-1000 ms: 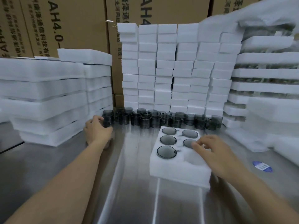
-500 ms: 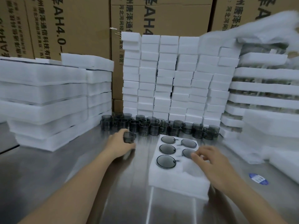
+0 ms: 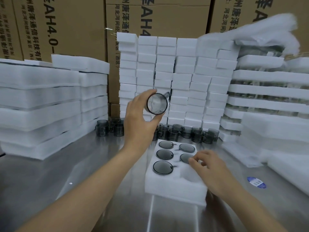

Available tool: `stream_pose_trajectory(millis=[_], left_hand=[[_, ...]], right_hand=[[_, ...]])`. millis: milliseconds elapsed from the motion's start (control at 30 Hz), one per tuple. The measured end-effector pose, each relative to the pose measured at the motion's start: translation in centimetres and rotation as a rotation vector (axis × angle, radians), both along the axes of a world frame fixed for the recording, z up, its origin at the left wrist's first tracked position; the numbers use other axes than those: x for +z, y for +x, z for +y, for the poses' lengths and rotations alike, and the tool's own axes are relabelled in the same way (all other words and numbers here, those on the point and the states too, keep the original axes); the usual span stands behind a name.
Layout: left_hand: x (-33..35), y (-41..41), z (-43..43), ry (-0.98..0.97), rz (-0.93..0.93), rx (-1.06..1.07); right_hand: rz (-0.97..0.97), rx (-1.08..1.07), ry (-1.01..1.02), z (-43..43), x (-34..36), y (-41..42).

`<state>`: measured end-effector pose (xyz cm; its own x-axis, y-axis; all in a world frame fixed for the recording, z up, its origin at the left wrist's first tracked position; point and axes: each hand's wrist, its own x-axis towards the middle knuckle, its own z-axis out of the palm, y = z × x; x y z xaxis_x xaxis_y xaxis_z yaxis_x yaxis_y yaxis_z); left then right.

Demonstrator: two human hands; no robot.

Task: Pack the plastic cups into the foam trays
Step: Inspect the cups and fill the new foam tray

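A white foam tray (image 3: 168, 187) lies on the steel table, with several smoky grey plastic cups (image 3: 164, 154) sunk in its holes; the near right hole shows only foam. My left hand (image 3: 139, 120) grips one grey handled cup (image 3: 157, 103) raised in the air above the tray's far left, its mouth turned toward me. My right hand (image 3: 211, 168) rests on the tray's right side, fingertips by a seated cup (image 3: 184, 157). A row of loose cups (image 3: 184, 132) stands along the table's back.
Stacks of foam trays (image 3: 41, 101) rise on the left, small foam blocks (image 3: 175, 77) are piled behind the cups, and filled tray stacks (image 3: 267, 91) stand on the right. Cardboard boxes (image 3: 70, 27) form the back wall. A blue sticker (image 3: 256, 182) lies on the steel table (image 3: 58, 173).
My left hand took a cup from the back row and lifted it from table height up into the air. My right hand stayed on the tray.
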<state>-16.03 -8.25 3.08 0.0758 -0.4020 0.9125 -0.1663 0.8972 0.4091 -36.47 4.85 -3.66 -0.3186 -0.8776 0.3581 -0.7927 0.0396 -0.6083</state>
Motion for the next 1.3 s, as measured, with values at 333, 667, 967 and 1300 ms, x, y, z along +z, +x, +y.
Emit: stream_pose_trajectory(millis=[333, 667, 967, 1300], left_hand=[[2.7, -0.5, 2.8, 0.719, 0.208, -0.763], [1.7, 0.0, 1.4, 1.178, 0.371, -1.255], [0.7, -1.4, 3.1, 1.025, -0.022, -0.863], [-0.3, -2.4, 4.6, 0.902, -0.271, -0.825]], right_hand=[[0.01, 0.003, -0.001, 0.2, 0.3, 0.2], [0.011, 0.008, -0.019, 0.1, 0.1, 0.1], [0.131, -0.028, -0.243, 0.9, 1.3, 1.4], [-0.153, 0.064, -0.651, 1.6, 2.7, 4.6]])
